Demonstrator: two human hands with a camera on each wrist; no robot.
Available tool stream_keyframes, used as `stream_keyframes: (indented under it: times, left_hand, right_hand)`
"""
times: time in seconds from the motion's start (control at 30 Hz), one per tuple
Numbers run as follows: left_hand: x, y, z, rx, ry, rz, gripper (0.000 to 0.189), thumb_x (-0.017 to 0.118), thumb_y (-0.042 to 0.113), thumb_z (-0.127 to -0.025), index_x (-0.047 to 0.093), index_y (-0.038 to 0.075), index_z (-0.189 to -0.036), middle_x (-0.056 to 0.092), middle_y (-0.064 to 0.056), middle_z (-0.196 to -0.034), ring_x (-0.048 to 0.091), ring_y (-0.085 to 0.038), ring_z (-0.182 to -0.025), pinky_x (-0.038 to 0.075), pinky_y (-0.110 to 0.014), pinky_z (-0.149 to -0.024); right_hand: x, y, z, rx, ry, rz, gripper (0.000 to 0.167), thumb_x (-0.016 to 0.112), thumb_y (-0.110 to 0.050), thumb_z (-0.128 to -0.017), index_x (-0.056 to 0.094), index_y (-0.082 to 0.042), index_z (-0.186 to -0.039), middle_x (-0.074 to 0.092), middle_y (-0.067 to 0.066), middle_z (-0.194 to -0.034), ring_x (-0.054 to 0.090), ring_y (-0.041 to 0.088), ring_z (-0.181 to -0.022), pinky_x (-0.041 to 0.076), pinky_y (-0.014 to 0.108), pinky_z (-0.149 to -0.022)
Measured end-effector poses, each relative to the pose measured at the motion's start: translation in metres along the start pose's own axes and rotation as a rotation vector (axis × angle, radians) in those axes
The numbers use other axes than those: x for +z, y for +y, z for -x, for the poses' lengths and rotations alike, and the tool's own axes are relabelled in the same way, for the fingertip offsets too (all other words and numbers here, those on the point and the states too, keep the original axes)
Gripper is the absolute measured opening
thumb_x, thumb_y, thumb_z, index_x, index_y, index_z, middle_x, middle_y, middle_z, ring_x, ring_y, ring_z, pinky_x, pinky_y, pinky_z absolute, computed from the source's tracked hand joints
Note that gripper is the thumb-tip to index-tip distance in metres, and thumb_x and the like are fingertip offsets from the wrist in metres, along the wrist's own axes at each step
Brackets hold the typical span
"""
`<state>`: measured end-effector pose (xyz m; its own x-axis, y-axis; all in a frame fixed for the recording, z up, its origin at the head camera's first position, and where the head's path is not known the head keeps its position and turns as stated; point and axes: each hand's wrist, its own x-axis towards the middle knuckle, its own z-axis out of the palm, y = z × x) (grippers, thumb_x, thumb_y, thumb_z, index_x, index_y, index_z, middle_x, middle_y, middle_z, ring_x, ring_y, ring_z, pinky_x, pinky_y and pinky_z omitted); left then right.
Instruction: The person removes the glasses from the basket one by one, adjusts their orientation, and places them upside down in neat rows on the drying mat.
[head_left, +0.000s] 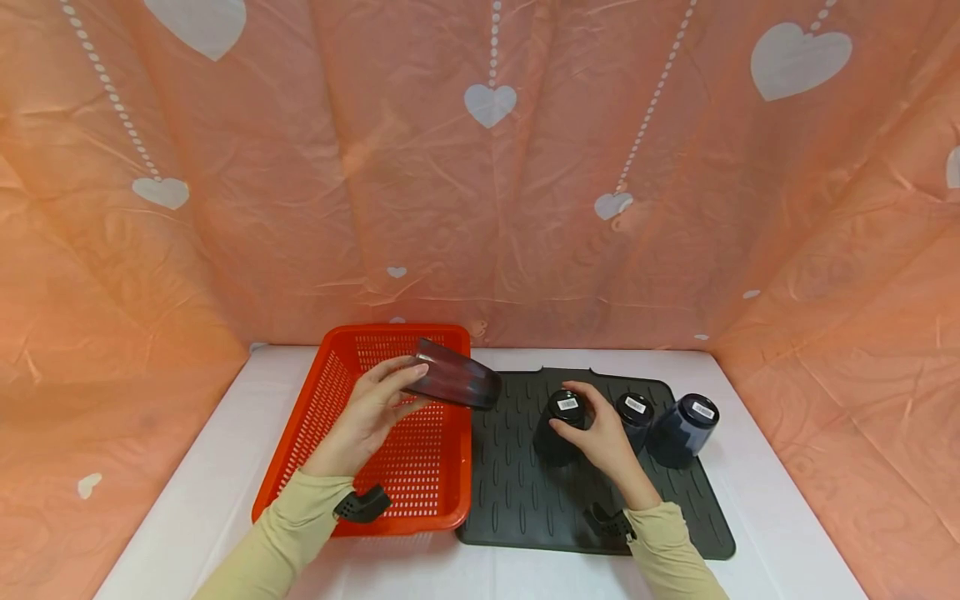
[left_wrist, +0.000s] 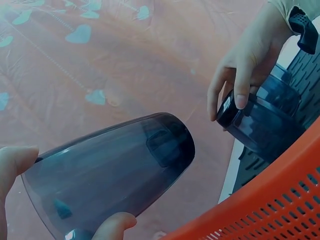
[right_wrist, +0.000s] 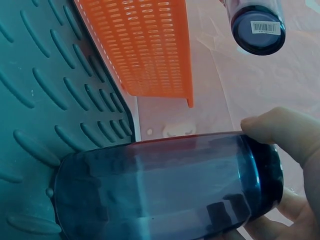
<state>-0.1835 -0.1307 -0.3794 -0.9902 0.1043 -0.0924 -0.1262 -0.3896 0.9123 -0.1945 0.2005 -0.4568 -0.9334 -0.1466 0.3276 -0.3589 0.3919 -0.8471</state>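
My left hand (head_left: 372, 411) grips a dark, see-through tumbler (head_left: 453, 375) near its rim and holds it tilted on its side above the basket's right part. In the left wrist view the base of this tumbler (left_wrist: 172, 142) points away from the thumb. With thumb and fingers my right hand (head_left: 600, 433) pinches the base of a second dark tumbler (head_left: 555, 442), which stands upside down on the black ribbed mat (head_left: 517, 500). Two more upturned tumblers, one (head_left: 634, 417) beside the right hand and another (head_left: 682, 429) farther right, bear white barcode labels on their bases.
An orange-red perforated basket (head_left: 463, 467) stands left of the mat on a white-covered table (head_left: 187, 508). Its wall rises next to the mat's left edge. A peach curtain (head_left: 420, 208) with white hearts hangs behind and on both sides.
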Motion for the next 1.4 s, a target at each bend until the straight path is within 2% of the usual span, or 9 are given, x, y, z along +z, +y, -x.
stream_keyframes:
  times: [0.4,0.67,0.93,1.1,1.3,1.4]
  left_hand:
    - [0.009,-0.009,0.001,-0.033,-0.017,0.037,0.033,0.063,0.013,-0.093,0.050,0.001,-0.121,0.063,-0.009,-0.108,0.064,-0.020,-0.086,0.053,-0.038,-0.085]
    - [0.017,-0.014,0.002,-0.057,-0.036,0.072,0.033,0.065,0.017,-0.092,0.054,0.003,-0.120,0.062,-0.011,-0.112,0.063,-0.024,-0.089,0.053,-0.039,-0.085]
    - [0.022,-0.022,0.001,-0.062,-0.024,0.115,0.027,0.065,0.016,-0.092,0.057,0.003,-0.115,0.063,-0.011,-0.108,0.062,-0.025,-0.086,0.053,-0.038,-0.086]
    - [0.025,-0.026,0.001,-0.075,-0.029,0.129,0.030,0.065,0.017,-0.092,0.057,0.003,-0.117,0.063,-0.011,-0.107,0.063,-0.026,-0.089,0.052,-0.037,-0.086]
    - [0.026,-0.028,0.001,-0.068,-0.060,0.147,0.030,0.066,0.020,-0.092,0.061,0.004,-0.117,0.062,-0.013,-0.112,0.061,-0.027,-0.095,0.050,-0.039,-0.090]
    - [0.027,-0.028,0.001,-0.067,-0.071,0.156,0.030,0.066,0.021,-0.092,0.062,0.004,-0.116,0.062,-0.013,-0.112,0.061,-0.029,-0.097,0.049,-0.040,-0.091]
  right_hand:
    - [-0.001,-0.006,-0.001,0.005,-0.002,-0.012,0.057,0.078,-0.007,-0.079,0.052,-0.005,-0.129,0.053,0.017,-0.130,0.047,0.029,-0.125,0.033,0.045,-0.106]
    - [-0.002,-0.008,-0.002,-0.006,0.010,-0.010,0.056,0.078,-0.007,-0.079,0.053,-0.006,-0.128,0.055,0.015,-0.128,0.048,0.029,-0.124,0.034,0.049,-0.105]
    - [-0.003,-0.009,-0.003,-0.030,0.025,-0.018,0.055,0.079,-0.009,-0.079,0.054,-0.006,-0.127,0.057,0.014,-0.125,0.049,0.030,-0.123,0.034,0.051,-0.104]
    - [-0.005,-0.011,-0.004,-0.027,0.024,-0.011,0.056,0.079,-0.009,-0.078,0.053,-0.008,-0.128,0.058,0.010,-0.125,0.050,0.027,-0.122,0.035,0.049,-0.103]
    - [-0.009,-0.020,-0.006,-0.034,0.021,-0.013,0.057,0.079,-0.009,-0.079,0.052,-0.008,-0.130,0.057,0.012,-0.127,0.051,0.029,-0.121,0.037,0.047,-0.103]
    - [-0.012,-0.033,-0.006,-0.035,0.018,-0.031,0.057,0.077,-0.005,-0.081,0.050,-0.005,-0.131,0.055,0.016,-0.128,0.050,0.032,-0.122,0.037,0.048,-0.103]
